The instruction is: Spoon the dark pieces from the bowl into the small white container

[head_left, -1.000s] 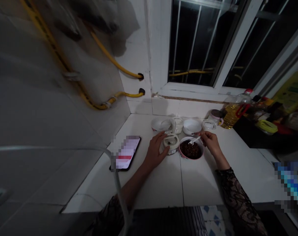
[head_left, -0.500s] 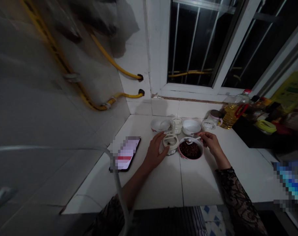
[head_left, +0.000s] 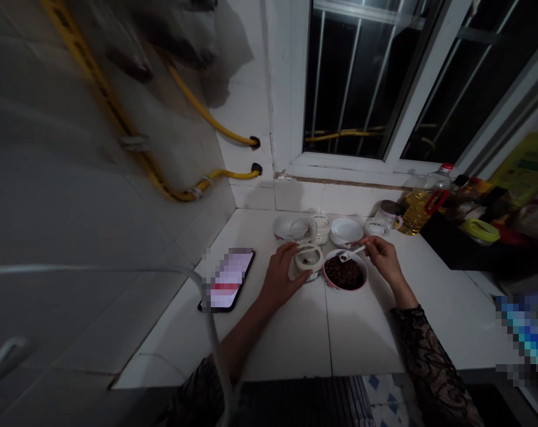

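Observation:
My left hand [head_left: 281, 274] is wrapped round the side of a small seasoning jar [head_left: 310, 261] with a pale rim and its lid flipped up. In my right hand [head_left: 380, 256] is the handle of a small white spoon [head_left: 351, 255], pinched between fingers and thumb. The spoon's head, with a little dark matter on it, is over a pink-rimmed bowl [head_left: 344, 275]. Dark reddish-brown, grainy food fills much of that bowl, which stands just right of the jar. Whether the spoon touches the food I cannot tell.
Behind stand a glass-like bowl [head_left: 285, 228], another lidded jar [head_left: 321, 230], a white bowl [head_left: 346, 230] and a clear jar [head_left: 376, 228]. A lit phone [head_left: 230, 281] lies left. An oil bottle [head_left: 418, 207] stands at the right, and a pale cable [head_left: 213, 338] hangs in front.
The spoon's head has tilted and shifted slightly right and lower over the bowl. My left hand's fingers have closed a little more around the jar.

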Motion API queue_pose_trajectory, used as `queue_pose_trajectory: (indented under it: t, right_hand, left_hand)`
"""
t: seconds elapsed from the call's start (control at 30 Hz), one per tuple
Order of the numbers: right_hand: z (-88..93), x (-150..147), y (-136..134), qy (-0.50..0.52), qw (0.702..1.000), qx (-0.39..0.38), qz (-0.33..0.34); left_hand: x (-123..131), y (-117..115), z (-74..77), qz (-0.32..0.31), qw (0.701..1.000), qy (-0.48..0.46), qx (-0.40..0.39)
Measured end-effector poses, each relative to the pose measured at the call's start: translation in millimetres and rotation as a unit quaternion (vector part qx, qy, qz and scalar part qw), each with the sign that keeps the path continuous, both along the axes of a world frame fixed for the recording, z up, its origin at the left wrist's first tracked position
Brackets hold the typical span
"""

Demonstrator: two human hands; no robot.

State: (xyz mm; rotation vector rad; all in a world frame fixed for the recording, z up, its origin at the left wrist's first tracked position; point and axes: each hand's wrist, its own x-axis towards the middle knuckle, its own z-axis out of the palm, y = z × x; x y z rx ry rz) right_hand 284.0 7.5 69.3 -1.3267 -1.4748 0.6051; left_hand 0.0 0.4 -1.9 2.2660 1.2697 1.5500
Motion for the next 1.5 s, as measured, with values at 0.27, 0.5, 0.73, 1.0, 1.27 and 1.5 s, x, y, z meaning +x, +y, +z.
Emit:
queue_pose_trajectory:
  t: [0.27,0.5,0.73,1.0,1.27,1.5]
  right_hand:
    - [1.7,-15.1,-7.2,-0.084,0.995,0.004,0.049]
    - [-5.3,-7.5,4.7,0.031,0.996,-0.080,0.038]
    - [-3.7,-6.8,4.0,0.111,0.985,-0.129,0.025]
    - [-1.9,-8.5,4.8,0.130,0.983,-0.126,0.019]
    - [7.7,-43.8,-0.6,0.099,0.995,-0.014,0.004]
    - [5.9,-71.2,-19.7,-0.173,0.968,0.145,0.112]
  left_hand:
    - [-4.5,5.1,2.4,-0.049,0.998,-0.012,-0.035]
    - [-6.1,3.5,6.6,-0.064,0.997,-0.032,-0.035]
    - [-8.3,4.4,7.2,-0.071,0.996,-0.037,-0.049]
    - [-6.2,7.4,3.1,-0.077,0.994,-0.054,-0.047]
    - [-5.9,7.3,2.6,-0.084,0.994,-0.062,-0.037]
    - [-5.6,5.8,5.1,-0.085,0.994,-0.056,-0.039]
